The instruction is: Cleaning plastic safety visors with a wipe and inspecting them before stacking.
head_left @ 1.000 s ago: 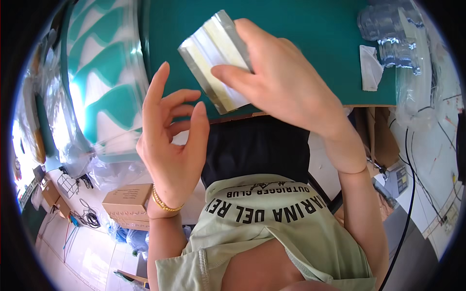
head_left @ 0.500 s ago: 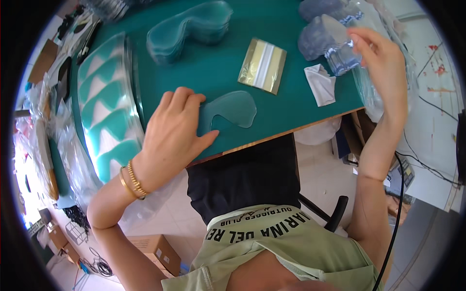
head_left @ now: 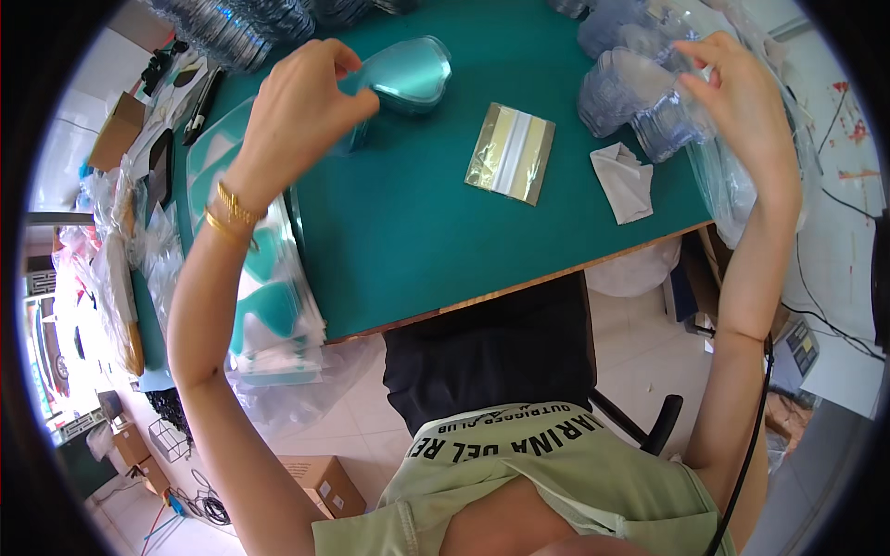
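Observation:
A stack of teal-looking goggle-shaped lenses (head_left: 408, 79) lies at the far left of the green table. My left hand (head_left: 301, 102) is over the stack's left end, thumb and forefinger apart. Whether its fingertips touch the top lens is unclear. At the right, my right hand (head_left: 742, 97) is at a pile of clear, wavy-edged lenses (head_left: 616, 93). Its thumb and forefinger are parted beside the pile, and no held lens can be made out. A crumpled pale cloth (head_left: 623, 183) lies near that pile. Between the hands is a yellowish flat packet (head_left: 511, 153) with a white stripe.
Sheets with teal lens shapes (head_left: 264, 320) lie along the table's left side under my left forearm. More clear lens stacks (head_left: 232, 28) stand at the far left edge. Plastic bags (head_left: 732, 185) hang by the right edge. A cardboard box (head_left: 324, 486) sits on the floor.
My left hand has moved away from the near edge, up to the teal stack. The single lens beside it is gone from that spot. My right hand's fingers have spread slightly at the clear pile.

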Demonstrator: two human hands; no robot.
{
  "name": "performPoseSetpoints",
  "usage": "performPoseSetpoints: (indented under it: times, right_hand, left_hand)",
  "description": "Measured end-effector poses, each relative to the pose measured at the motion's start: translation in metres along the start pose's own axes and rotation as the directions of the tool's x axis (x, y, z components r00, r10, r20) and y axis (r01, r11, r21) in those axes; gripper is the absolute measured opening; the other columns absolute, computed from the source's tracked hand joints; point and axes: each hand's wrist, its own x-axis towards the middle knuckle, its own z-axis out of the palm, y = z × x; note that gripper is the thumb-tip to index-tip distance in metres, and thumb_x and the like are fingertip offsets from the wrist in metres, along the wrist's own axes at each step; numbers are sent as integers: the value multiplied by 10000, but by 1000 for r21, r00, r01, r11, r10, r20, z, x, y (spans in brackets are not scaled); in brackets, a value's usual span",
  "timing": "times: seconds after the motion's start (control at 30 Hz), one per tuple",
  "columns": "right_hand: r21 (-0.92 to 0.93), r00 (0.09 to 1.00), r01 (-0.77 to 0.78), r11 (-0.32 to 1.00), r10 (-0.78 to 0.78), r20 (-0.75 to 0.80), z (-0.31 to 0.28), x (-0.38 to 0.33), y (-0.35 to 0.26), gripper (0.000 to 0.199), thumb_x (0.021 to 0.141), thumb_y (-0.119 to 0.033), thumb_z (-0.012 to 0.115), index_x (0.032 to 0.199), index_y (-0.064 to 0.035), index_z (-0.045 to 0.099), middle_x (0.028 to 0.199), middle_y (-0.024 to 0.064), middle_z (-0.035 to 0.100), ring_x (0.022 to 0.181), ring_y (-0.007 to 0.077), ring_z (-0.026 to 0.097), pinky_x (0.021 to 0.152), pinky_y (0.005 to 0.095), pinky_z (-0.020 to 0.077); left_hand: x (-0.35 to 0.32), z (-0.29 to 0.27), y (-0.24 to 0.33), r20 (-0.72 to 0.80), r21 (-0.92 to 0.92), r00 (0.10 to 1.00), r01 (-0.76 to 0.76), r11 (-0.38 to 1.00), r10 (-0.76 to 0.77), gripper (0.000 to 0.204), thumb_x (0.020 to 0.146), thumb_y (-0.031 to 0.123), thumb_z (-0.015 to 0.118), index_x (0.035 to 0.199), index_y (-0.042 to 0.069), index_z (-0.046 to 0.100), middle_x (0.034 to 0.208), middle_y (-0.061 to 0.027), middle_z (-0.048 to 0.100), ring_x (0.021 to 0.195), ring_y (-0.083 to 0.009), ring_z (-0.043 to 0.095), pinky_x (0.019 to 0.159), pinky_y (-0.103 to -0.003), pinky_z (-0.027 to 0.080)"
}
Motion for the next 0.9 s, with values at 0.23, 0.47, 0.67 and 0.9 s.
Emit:
performPoseSetpoints:
  times: [0.23, 0.47, 0.67, 0.9]
  right_hand:
    - [387, 921, 190, 902, -301, 249, 72, -47, -148, 117, 781, -59, 695, 875, -11, 644, 949, 118, 583, 863, 316, 637, 726, 421, 535]
    - [566, 992, -86, 820, 16, 127, 98, -65, -137, 243, 859, -146, 735, 1063, -19, 696, 1036, 120, 647, 898, 257, 675, 776, 363, 536]
    - [218, 989, -146, 965, 144, 26, 116, -91, -43, 231, 948, -123, 630, 1158, -45, 689, 1093, 110, 678, 971, 252, 649, 882, 294, 492]
    - [527, 999, -48, 849, 38, 30, 99, -77, -135, 200, 855, 1, 704, 1053, -19, 720, 1032, 77, 692, 925, 176, 657, 818, 276, 517]
  left_hand:
    - [5, 8, -9, 54, 51, 996, 64, 997, -67, 420, 794, 256, 692, 1109, -20, 656, 1103, -179, 649, 977, -335, 642, 842, -399, 513]
    - [-89, -25, 42, 18, -144, 989, 150, 978, -148, 409, 805, 29, 712, 1209, 36, 655, 1145, -107, 622, 910, -224, 611, 825, -330, 514]
    - [-160, -15, 73, 264, -233, 932, 311, 921, -248, 646, 702, 107, 847, 1288, 5, 595, 1209, -150, 555, 1020, -309, 577, 899, -375, 487]
    - [-176, 7, 69, 266, -186, 920, 342, 921, -288, 667, 677, 136, 856, 1280, 13, 597, 1216, -120, 504, 1074, -310, 510, 938, -399, 455]
